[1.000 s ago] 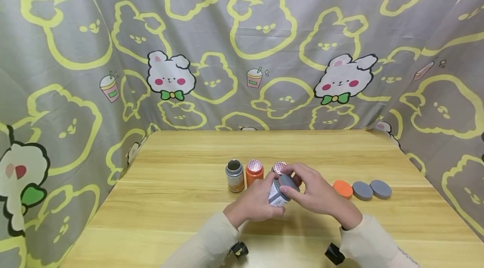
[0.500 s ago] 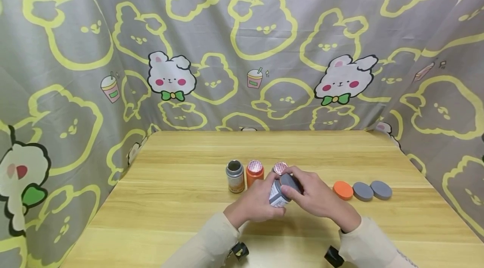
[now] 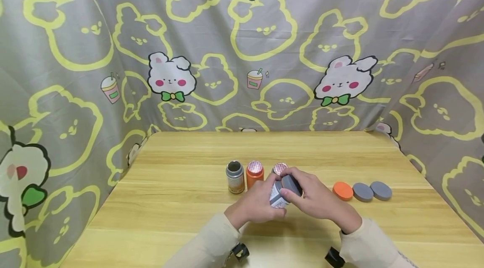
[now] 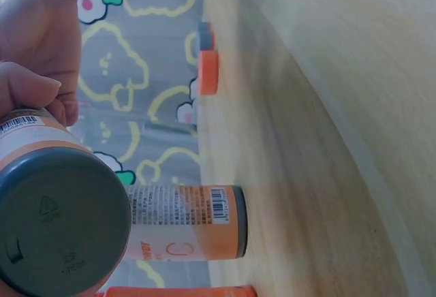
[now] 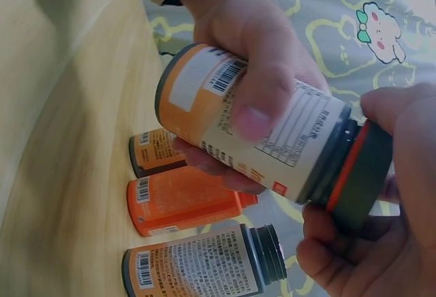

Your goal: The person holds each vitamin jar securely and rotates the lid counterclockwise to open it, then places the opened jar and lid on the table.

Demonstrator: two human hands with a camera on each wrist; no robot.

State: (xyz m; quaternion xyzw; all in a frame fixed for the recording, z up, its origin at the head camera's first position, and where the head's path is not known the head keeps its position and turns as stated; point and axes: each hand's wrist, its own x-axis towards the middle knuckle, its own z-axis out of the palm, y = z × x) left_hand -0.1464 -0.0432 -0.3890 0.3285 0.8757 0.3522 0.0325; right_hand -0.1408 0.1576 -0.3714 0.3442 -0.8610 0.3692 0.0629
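My left hand (image 3: 258, 204) grips a grey supplement bottle (image 3: 277, 198) with a white and orange label, tilted above the table. In the right wrist view, its thumb lies along the label. My right hand (image 3: 315, 197) pinches the grey lid (image 3: 291, 185) between thumb and fingers. That same view shows the lid (image 5: 362, 178) at the bottle's neck, threads showing beside its red inner edge. Behind the hands stand an uncapped grey bottle (image 3: 236, 182), an orange bottle (image 3: 255, 173) with a foil-sealed mouth, and another foil-sealed bottle (image 3: 280, 168), mostly hidden by the hands.
Right of the hands, an orange lid (image 3: 343, 191) and two grey lids, one (image 3: 362, 192) beside the other (image 3: 381, 190), lie on the wooden table (image 3: 181, 217). A patterned curtain (image 3: 211, 49) surrounds the table's back and sides.
The lid and my right fingers have turned and shifted slightly rightward, away from the bottle. My left hand and the standing bottles stay in place.
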